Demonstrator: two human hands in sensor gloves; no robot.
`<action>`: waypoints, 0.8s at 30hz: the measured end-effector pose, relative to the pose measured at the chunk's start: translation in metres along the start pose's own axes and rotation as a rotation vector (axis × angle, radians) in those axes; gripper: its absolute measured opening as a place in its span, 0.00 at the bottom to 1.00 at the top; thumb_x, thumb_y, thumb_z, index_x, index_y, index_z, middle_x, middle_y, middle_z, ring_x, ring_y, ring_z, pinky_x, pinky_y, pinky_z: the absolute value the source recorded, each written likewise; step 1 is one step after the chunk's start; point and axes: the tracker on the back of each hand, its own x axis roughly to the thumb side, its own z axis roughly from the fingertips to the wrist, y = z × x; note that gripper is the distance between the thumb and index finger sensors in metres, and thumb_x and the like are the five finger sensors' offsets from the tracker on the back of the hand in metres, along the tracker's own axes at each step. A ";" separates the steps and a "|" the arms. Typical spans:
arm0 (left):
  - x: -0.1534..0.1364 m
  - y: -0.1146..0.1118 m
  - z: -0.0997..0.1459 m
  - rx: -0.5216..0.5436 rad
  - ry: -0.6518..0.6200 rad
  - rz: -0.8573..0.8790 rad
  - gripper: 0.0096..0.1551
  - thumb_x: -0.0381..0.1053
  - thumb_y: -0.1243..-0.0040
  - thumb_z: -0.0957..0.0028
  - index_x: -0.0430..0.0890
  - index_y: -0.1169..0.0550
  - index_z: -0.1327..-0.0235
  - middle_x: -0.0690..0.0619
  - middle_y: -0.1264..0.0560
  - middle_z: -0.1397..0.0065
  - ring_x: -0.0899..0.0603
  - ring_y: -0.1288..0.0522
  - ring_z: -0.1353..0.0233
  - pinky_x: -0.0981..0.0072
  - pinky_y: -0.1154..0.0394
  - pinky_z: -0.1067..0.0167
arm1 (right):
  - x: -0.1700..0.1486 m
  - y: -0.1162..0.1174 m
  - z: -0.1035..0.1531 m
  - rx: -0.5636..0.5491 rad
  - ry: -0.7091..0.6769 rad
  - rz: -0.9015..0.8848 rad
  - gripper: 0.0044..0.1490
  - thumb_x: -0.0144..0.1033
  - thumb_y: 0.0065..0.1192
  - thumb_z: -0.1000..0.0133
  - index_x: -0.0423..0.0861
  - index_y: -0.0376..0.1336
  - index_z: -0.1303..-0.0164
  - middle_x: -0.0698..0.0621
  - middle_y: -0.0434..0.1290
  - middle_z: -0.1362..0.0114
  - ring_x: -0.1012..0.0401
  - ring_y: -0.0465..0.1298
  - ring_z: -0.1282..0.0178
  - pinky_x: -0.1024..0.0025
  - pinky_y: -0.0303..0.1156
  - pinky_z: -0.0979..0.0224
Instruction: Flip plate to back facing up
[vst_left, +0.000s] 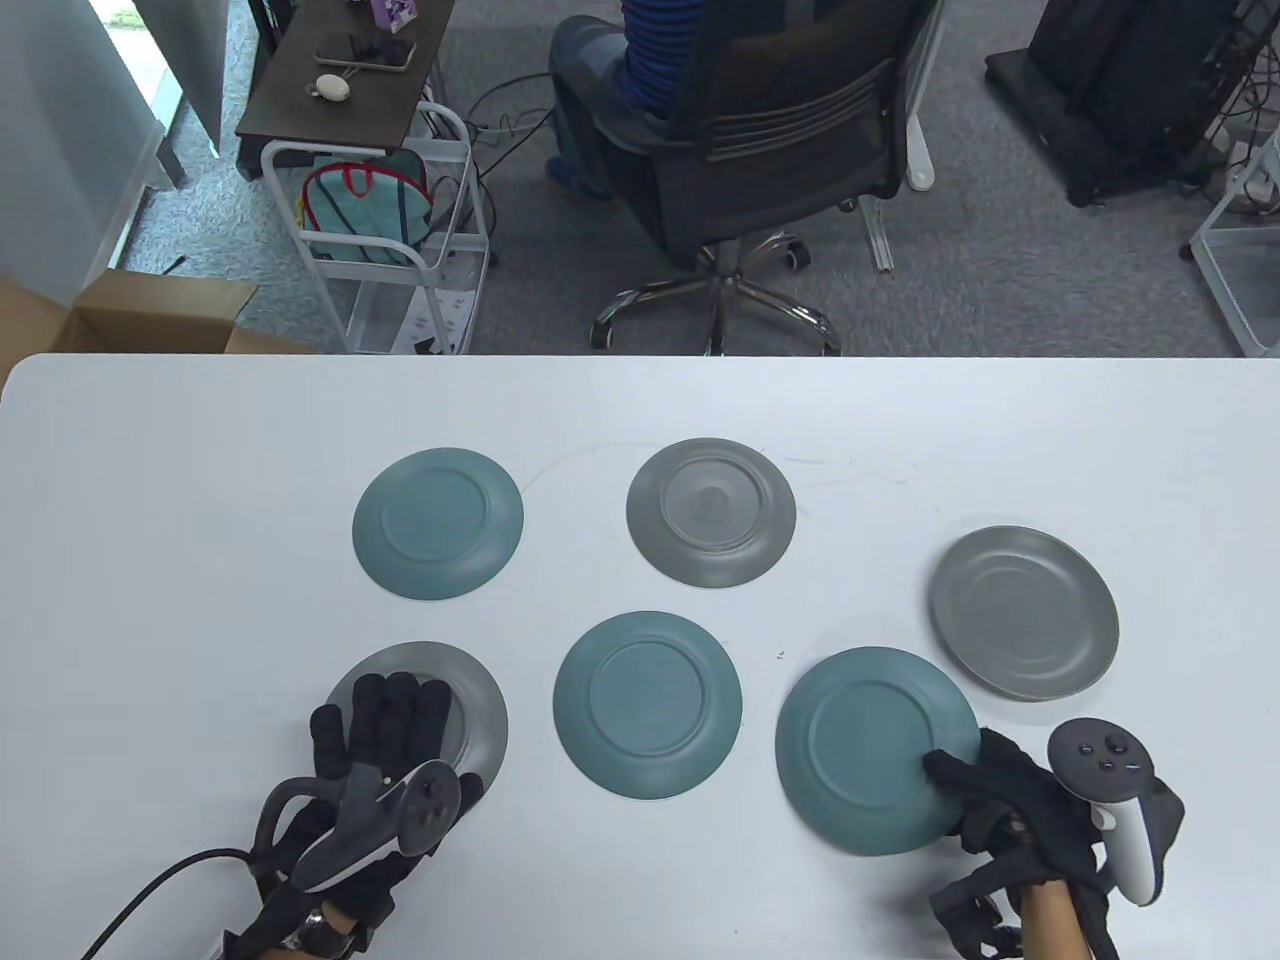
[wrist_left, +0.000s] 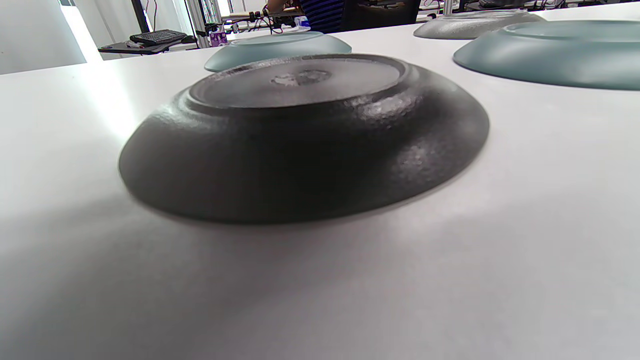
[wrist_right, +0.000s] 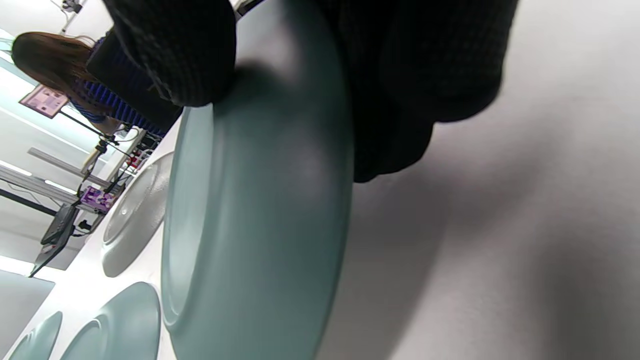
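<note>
Plate (vst_left: 870, 745), teal and face up, lies at the near right of the worktop (vst_left: 200, 450), the right hand (vst_left: 1000, 790) pinching its near rim. It looks stiff, smooth and breakable, best held by that rim. Left hand (vst_left: 385, 735) rests flat on a grey plate (vst_left: 470, 715).

Beyond the far edge of the white, round-cornered table (vst_left: 200, 450) we see grey carpet (vst_left: 1000, 200), on which a black mesh office chair on a chrome five-star base (vst_left: 790, 130) holds a seated person in a blue striped top (vst_left: 640, 50). At upper left we note a dark brown wooden side table (vst_left: 300, 90) bearing a phone and a small white object, above a white wire trolley (vst_left: 400, 250) holding a teal bag, with an open brown cardboard box (vst_left: 150, 310) beside it. We find bright daylight at the frosted panel (vst_left: 60, 150) on the left, black equipment (vst_left: 1130, 90) at upper right, and a white metal frame (vst_left: 1240, 260) at the right edge.
</note>
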 end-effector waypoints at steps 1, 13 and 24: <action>0.000 0.000 0.000 0.000 0.000 -0.001 0.55 0.76 0.64 0.40 0.46 0.60 0.13 0.38 0.57 0.12 0.28 0.55 0.11 0.26 0.56 0.24 | -0.003 0.001 -0.001 0.003 0.012 -0.002 0.49 0.47 0.66 0.46 0.29 0.53 0.26 0.41 0.76 0.41 0.48 0.82 0.52 0.63 0.78 0.50; 0.001 0.000 0.000 0.002 0.000 -0.002 0.55 0.76 0.64 0.40 0.46 0.60 0.13 0.38 0.57 0.12 0.28 0.55 0.11 0.26 0.56 0.24 | -0.012 0.008 -0.012 -0.015 0.093 0.077 0.50 0.49 0.64 0.47 0.29 0.54 0.26 0.39 0.76 0.40 0.47 0.82 0.51 0.63 0.79 0.50; 0.001 0.000 0.001 0.005 -0.001 -0.004 0.54 0.76 0.64 0.40 0.46 0.60 0.13 0.38 0.57 0.12 0.28 0.55 0.11 0.26 0.56 0.24 | 0.000 0.008 -0.009 -0.084 0.129 0.240 0.48 0.50 0.66 0.47 0.28 0.57 0.29 0.38 0.78 0.42 0.47 0.83 0.54 0.63 0.79 0.53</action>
